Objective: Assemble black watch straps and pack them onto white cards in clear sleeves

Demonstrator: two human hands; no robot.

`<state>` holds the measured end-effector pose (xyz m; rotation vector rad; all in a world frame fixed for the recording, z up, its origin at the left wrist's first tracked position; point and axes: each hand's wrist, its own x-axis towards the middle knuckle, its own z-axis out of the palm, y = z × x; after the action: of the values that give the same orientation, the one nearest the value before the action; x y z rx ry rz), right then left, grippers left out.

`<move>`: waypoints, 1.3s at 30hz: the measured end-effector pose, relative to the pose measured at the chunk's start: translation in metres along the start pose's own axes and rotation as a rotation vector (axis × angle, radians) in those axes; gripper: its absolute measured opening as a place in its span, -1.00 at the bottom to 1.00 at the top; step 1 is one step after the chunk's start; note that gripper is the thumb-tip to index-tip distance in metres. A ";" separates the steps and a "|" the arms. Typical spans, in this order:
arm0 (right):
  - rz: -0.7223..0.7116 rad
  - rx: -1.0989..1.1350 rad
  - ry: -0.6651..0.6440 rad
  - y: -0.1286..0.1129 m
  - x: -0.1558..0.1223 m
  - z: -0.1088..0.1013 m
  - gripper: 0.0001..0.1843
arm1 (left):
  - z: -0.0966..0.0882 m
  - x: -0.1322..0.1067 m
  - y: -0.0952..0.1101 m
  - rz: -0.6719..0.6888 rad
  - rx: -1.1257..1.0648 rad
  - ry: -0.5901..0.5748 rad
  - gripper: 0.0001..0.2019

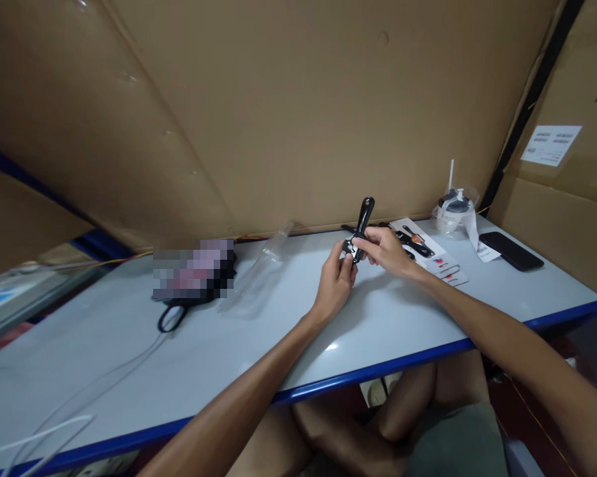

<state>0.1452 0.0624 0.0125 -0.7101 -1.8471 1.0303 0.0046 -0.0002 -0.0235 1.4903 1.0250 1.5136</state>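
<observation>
Both bare arms stretch forward and converge, the left arm [258, 384] from the lower middle, the right arm [501, 331] from the lower right, and the left hand [335, 281] and right hand [385, 250] meet with fingers curled in a pinch, fingertips almost touching.

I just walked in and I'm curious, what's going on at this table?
A person sits at the white table, holding a small black tool up with both hands. The left hand pinches its lower end, and the right hand grips beside it. A card with more black pieces lies just behind the hands, and a black phone rests farther right.
</observation>
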 end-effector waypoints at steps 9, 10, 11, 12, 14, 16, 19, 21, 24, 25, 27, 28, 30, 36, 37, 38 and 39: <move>0.002 -0.036 0.030 -0.001 -0.001 0.000 -0.49 | 0.000 0.000 -0.001 -0.007 0.010 -0.003 -0.60; 0.004 -0.036 0.032 0.000 0.000 0.000 -0.48 | 0.001 0.001 -0.001 -0.002 0.006 -0.011 -0.60; 0.012 -0.038 0.040 0.001 0.001 -0.001 -0.48 | 0.001 0.001 -0.001 0.001 0.002 -0.018 -0.61; 0.021 -0.044 0.063 0.001 0.001 -0.002 -0.47 | 0.001 0.002 -0.002 0.004 0.003 -0.018 -0.62; 0.024 -0.089 0.162 0.001 0.003 -0.004 -0.46 | 0.000 0.004 -0.002 0.026 0.047 0.029 -0.67; -0.015 -0.182 0.278 -0.001 0.002 -0.006 -0.46 | -0.003 0.005 -0.002 0.072 0.173 0.118 -0.74; -0.099 -0.332 0.281 -0.008 -0.002 -0.003 -0.49 | -0.007 0.005 -0.002 0.134 0.391 0.190 -0.80; -0.135 -0.389 0.188 -0.011 -0.007 0.003 -0.54 | -0.009 0.005 -0.001 0.146 0.473 0.173 -0.75; -0.153 -0.446 0.120 -0.013 -0.012 0.013 -0.62 | -0.010 0.004 -0.001 0.155 0.559 0.118 -0.67; -0.140 -0.449 0.124 -0.012 -0.012 0.015 -0.63 | -0.011 0.003 -0.002 0.162 0.585 0.101 -0.64; -0.075 -0.384 0.138 -0.011 -0.012 0.018 -0.64 | -0.011 0.003 -0.003 0.180 0.622 0.079 -0.59; -0.017 -0.306 0.132 -0.011 -0.011 0.019 -0.65 | -0.011 0.002 -0.004 0.187 0.634 0.073 -0.56; 0.142 -0.089 0.090 -0.010 -0.009 0.019 -0.68 | -0.012 0.002 -0.006 0.197 0.652 0.065 -0.51; 0.366 0.072 0.025 -0.009 -0.008 0.020 -0.71 | -0.016 0.002 -0.009 0.196 0.753 0.042 -0.44; 0.290 -0.049 0.058 -0.008 -0.008 0.020 -0.73 | -0.016 0.003 -0.009 0.188 0.772 0.048 -0.45; 0.188 -0.196 0.099 -0.008 -0.009 0.019 -0.77 | -0.016 0.003 -0.008 0.179 0.784 0.058 -0.48; 0.078 -0.348 0.140 -0.007 -0.011 0.018 -0.83 | -0.016 0.003 -0.008 0.168 0.791 0.071 -0.50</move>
<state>0.1337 0.0438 0.0097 -1.0393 -1.9074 0.6917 -0.0116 0.0054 -0.0292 2.1014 1.6993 1.3347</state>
